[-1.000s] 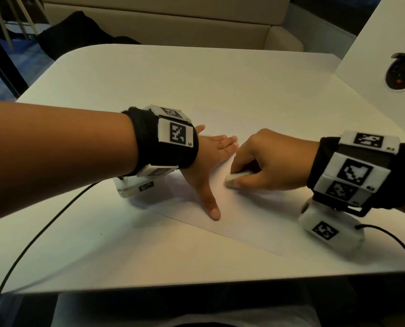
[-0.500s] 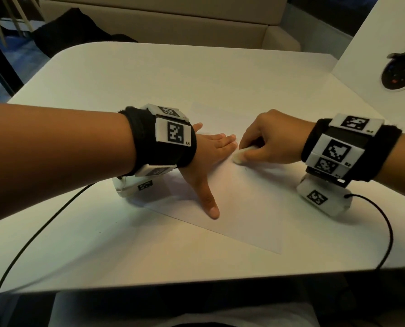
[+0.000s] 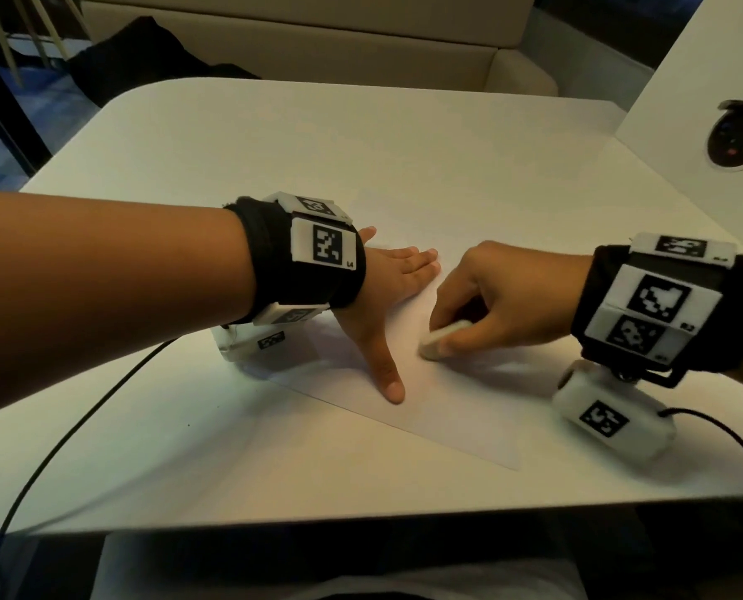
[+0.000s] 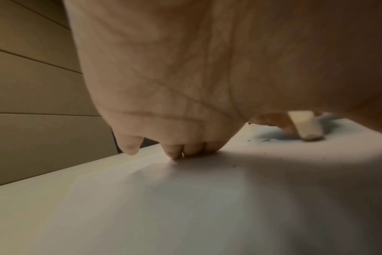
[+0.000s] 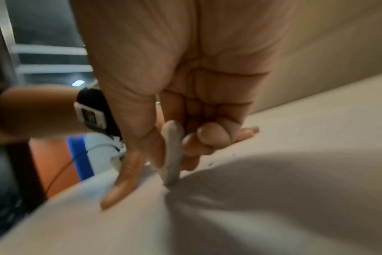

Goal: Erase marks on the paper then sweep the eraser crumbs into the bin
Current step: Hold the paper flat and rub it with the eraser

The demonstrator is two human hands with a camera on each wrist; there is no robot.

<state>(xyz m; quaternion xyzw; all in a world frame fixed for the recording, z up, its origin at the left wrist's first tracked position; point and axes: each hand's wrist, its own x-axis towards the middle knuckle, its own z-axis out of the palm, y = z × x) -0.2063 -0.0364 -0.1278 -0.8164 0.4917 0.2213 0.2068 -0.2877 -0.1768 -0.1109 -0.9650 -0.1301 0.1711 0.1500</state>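
A white sheet of paper (image 3: 447,409) lies on the white table (image 3: 318,158). My left hand (image 3: 387,296) lies flat on the paper with fingers straight and thumb spread toward me, pressing it down. My right hand (image 3: 482,309) pinches a white eraser (image 3: 441,337) between thumb and fingers, its end touching the paper just right of the left thumb. In the left wrist view the eraser (image 4: 306,126) stands on the sheet with small dark crumbs (image 4: 265,140) beside it. In the right wrist view the eraser (image 5: 172,153) sits between thumb and fingers. No pencil marks are plainly visible.
A white panel with a round dark opening (image 3: 738,138) stands at the right. A beige sofa (image 3: 318,41) runs behind the table. Black cables (image 3: 79,426) trail from both wrist cameras across the table's front.
My right hand with the eraser has slid back toward me and slightly left over the paper after reaching farther away half a second ago. The left hand has stayed pressed flat.
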